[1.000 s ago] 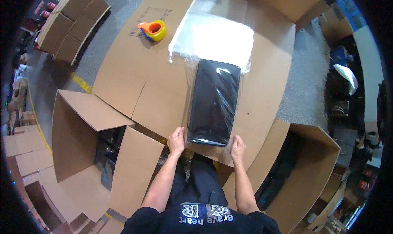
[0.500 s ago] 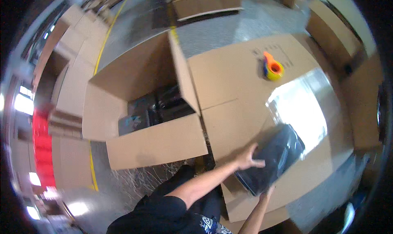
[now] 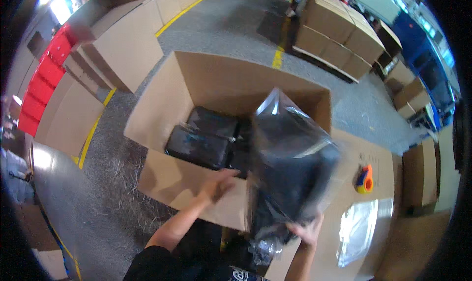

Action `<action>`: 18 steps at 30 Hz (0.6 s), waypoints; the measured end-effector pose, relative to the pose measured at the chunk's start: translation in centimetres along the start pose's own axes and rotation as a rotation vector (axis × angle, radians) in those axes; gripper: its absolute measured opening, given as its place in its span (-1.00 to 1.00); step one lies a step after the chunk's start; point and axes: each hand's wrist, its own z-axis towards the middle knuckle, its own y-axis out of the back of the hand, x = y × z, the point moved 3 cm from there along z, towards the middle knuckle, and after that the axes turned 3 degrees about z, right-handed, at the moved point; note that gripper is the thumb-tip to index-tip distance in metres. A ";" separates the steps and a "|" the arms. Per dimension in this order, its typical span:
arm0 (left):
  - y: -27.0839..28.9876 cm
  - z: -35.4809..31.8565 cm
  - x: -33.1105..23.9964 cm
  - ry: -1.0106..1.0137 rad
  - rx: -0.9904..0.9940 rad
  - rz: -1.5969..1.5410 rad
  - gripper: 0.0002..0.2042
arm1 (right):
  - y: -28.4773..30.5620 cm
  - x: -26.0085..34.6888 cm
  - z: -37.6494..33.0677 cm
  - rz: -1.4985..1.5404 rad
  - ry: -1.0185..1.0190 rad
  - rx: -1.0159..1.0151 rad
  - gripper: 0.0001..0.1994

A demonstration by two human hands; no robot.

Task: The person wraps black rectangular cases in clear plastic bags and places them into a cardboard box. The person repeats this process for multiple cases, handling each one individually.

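A black package in a clear plastic bag (image 3: 292, 158) is raised over the right side of the open cardboard box (image 3: 216, 67). My right hand (image 3: 307, 230) grips its lower end, where the loose plastic bunches up. My left hand (image 3: 220, 185) is apart from the package, above the box's near flap (image 3: 169, 182); it is blurred, with fingers stretched out and nothing seen in them. Inside the box, black wrapped packages (image 3: 199, 146) lie on the left side. The raised package hides part of the box's right interior.
On the flat cardboard at the right lie an orange and yellow tape dispenser (image 3: 365, 179) and clear plastic bags (image 3: 358, 232). Stacked cartons (image 3: 339, 30) stand on a pallet behind. More cartons (image 3: 125, 42) and red bins (image 3: 46, 84) are at the left.
The black package has been lifted off the flat cardboard and carried left to the box. My left hand has come off it and moved left; my right hand still holds it. The view has shifted.
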 end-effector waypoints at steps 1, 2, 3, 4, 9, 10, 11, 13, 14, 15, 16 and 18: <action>4.4 2.2 -1.7 -0.213 -0.173 0.539 -0.61 | -3.4 2.3 5.6 -0.391 0.279 0.026 -0.03; 8.6 4.1 -3.0 -0.273 -0.407 1.026 -0.56 | -7.3 2.9 10.8 -0.542 0.345 0.042 0.00; 12.3 5.7 -3.1 0.029 -0.317 1.557 -0.47 | -11.3 2.5 15.9 -0.708 0.339 0.073 -0.01; 14.5 6.5 -2.9 0.100 -0.293 1.552 -0.49 | -15.4 1.4 20.5 -0.930 0.426 0.098 -0.01; 18.6 7.6 -0.7 0.192 -0.261 1.478 -0.51 | -30.8 -12.7 36.4 -1.274 0.491 0.300 -0.02; 18.8 7.8 -0.6 0.173 -0.303 1.420 -0.52 | -32.8 -15.8 37.6 -1.353 0.517 0.310 -0.05; 18.8 8.2 -0.5 0.121 -0.298 1.426 -0.53 | -34.2 -19.0 38.2 -1.276 0.442 0.382 -0.07; 18.8 8.6 -0.9 -0.075 -0.384 1.428 -0.56 | -36.0 -24.4 38.1 -1.344 0.136 0.499 -0.13; 19.3 8.8 -0.8 -0.088 -0.413 1.452 -0.57 | -36.7 -25.7 38.1 -1.396 0.180 0.413 -0.12; 19.3 8.8 -0.4 -0.053 -0.393 1.472 -0.59 | -36.6 -26.1 38.8 -1.316 0.264 0.386 -0.17; 19.1 8.5 0.3 -0.028 -0.351 1.484 -0.60 | -36.4 -26.3 38.5 -1.282 0.224 0.421 -0.22; 19.2 8.0 2.3 0.068 -0.258 1.563 -0.71 | -35.1 -25.2 38.0 -1.125 0.030 0.512 -0.34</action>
